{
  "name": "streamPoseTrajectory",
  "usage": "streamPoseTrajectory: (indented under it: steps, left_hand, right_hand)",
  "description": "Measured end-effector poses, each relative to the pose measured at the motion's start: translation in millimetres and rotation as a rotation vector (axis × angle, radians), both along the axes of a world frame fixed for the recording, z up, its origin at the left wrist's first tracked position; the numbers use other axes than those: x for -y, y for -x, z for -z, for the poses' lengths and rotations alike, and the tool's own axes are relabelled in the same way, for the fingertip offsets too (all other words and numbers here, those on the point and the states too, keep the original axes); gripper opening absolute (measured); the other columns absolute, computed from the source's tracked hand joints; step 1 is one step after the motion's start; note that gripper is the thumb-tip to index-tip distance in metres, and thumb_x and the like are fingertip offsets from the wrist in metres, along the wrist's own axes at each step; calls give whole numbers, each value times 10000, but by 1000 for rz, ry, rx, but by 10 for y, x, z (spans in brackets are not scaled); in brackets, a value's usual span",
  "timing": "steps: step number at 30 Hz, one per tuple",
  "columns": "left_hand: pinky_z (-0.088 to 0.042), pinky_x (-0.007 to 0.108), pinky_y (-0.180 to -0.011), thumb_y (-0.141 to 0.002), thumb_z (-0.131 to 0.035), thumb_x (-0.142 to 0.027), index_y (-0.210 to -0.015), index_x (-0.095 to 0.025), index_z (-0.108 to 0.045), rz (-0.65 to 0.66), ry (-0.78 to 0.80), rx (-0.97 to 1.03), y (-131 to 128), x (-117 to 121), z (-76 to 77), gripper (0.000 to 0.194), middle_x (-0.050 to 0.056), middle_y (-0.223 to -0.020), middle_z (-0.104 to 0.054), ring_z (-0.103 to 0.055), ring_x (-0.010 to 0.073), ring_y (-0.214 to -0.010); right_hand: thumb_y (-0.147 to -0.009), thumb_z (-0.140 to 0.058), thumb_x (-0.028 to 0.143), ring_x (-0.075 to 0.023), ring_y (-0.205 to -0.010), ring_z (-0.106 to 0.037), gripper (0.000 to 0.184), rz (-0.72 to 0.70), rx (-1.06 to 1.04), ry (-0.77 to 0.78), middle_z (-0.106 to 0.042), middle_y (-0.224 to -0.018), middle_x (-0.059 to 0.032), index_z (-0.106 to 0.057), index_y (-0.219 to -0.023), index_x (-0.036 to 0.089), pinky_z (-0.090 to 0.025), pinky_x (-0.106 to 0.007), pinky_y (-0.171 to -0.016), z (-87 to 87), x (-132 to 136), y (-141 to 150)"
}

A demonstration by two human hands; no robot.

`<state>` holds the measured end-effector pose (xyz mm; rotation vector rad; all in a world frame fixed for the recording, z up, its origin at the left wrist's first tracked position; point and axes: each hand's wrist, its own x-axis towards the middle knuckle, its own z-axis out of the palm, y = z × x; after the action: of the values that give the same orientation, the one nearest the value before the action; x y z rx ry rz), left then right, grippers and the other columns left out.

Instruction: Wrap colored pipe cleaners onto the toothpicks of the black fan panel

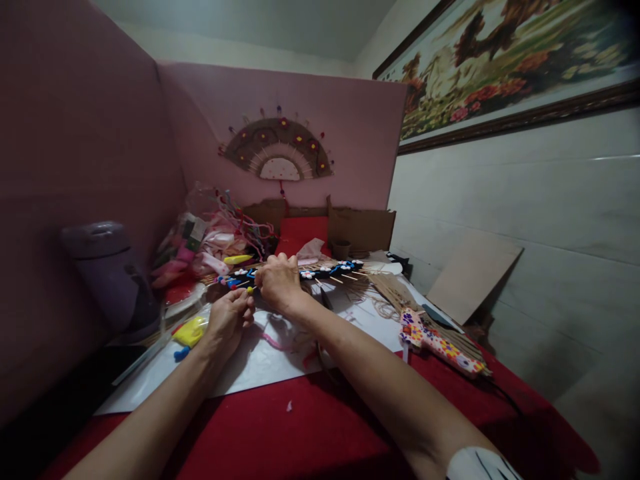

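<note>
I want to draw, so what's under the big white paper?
Red cloth shows past the near edge of the white paper. What's under its middle is covered up, so I can't tell.

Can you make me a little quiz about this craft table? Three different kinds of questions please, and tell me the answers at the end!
1. Choose one: what hangs on the pink wall?
A) a clock
B) a decorated hand fan
C) a mirror

2. True or false: the flowery glue gun lies farther right than both the left hand and the right hand.

3. Fill in the colour: the tablecloth under the white sheet is ____.

Key: 1 B; 2 true; 3 red.
</note>
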<state>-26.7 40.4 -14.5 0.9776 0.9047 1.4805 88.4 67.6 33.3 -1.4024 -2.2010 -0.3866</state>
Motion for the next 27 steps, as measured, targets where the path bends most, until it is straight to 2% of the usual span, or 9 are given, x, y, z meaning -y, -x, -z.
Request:
streamPoseTrajectory:
  steps: [10,27]
  left_hand:
    - [-259,135,-295,-593,-679,-231,-645,-163,-483,-105,-32,-30,-34,-15,34,213,-64,-488,-516,-375,34,-317]
    - [-255,145,-296,-618,-645,-222,-681,-174,-486,-140,-30,-29,-87,-6,48,178,-63,-472,-512,-383,50,-317]
  right_hand:
    - [-784,-552,250,-244,-894,-476,160,9,9,13,-611,-897,-90,-704,-829,228,-310,-398,-765,-7,4,17]
    - [-751,-587,274,-248,-887,-485,144,9,6,-2,-617,-895,-90,-707,-810,222,-308,-390,-758,-15,40,13]
